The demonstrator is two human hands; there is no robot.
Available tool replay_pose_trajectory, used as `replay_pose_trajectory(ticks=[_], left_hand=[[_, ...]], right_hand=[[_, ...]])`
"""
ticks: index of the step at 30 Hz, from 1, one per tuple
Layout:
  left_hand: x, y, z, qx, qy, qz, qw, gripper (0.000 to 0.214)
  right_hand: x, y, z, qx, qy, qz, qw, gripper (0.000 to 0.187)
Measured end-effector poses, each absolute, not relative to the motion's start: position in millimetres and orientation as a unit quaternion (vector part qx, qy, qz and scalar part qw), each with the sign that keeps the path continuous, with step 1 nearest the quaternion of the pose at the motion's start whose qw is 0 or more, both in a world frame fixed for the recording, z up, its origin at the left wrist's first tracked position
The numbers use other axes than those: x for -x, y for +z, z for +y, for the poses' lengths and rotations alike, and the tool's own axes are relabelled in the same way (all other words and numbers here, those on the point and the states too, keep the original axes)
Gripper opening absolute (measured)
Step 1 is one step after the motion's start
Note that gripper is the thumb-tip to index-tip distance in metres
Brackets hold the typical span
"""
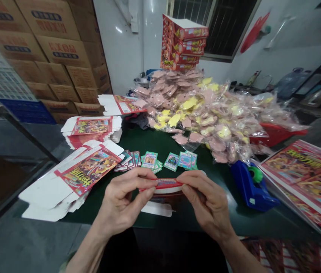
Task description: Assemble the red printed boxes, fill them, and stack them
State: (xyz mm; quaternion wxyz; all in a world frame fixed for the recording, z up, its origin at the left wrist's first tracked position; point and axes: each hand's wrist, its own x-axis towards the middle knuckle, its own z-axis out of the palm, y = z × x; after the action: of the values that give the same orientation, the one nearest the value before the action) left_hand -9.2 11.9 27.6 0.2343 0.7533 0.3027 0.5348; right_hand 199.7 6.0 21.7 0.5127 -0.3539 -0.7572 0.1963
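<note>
My left hand [123,197] and my right hand [205,201] pinch opposite ends of a narrow red printed cardboard strip [166,184], likely a folded box piece, with fingers and thumbs. A curved white card edge [166,190] shows beneath it, and its lower part is hidden by my fingers. A white card strip [157,208] lies on the dark green table [137,142] under my hands. Just beyond them are fanned trading cards [149,159] and more cards [183,160]. To the left lies a stack of flat red-printed box blanks [88,170].
A heap of plastic-wrapped pink and yellow packets [194,113] fills the table's far side, with assembled red boxes [183,41] stacked on top. A blue tape dispenser [248,185] stands right, beside large printed sheets [302,178]. More blanks [92,127] lie behind; cardboard cartons [58,49] are stacked far left.
</note>
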Motion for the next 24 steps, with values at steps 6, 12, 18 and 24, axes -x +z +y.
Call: replay_pose_trajectory(ticks=[6, 12, 18, 24], left_hand=[[6, 21, 14, -0.767, 0.522, 0.303, 0.219, 0.025], [13, 23, 14, -0.798, 0.491, 0.296, 0.187, 0.025], [3, -3, 7, -0.794, 0.512, 0.312, 0.093, 0.036], [-11, -23, 12, -0.728, 0.587, 0.350, 0.057, 0.041]], right_hand=[[-204, 12, 8, 0.354, 0.196, -0.753, 0.519, 0.028], [-207, 15, 8, 0.363, 0.195, -0.766, 0.493, 0.025], [-206, -12, 11, 0.337, 0.105, -0.778, 0.520, 0.041], [-201, -26, 12, 0.358, 0.065, -0.764, 0.532, 0.047]])
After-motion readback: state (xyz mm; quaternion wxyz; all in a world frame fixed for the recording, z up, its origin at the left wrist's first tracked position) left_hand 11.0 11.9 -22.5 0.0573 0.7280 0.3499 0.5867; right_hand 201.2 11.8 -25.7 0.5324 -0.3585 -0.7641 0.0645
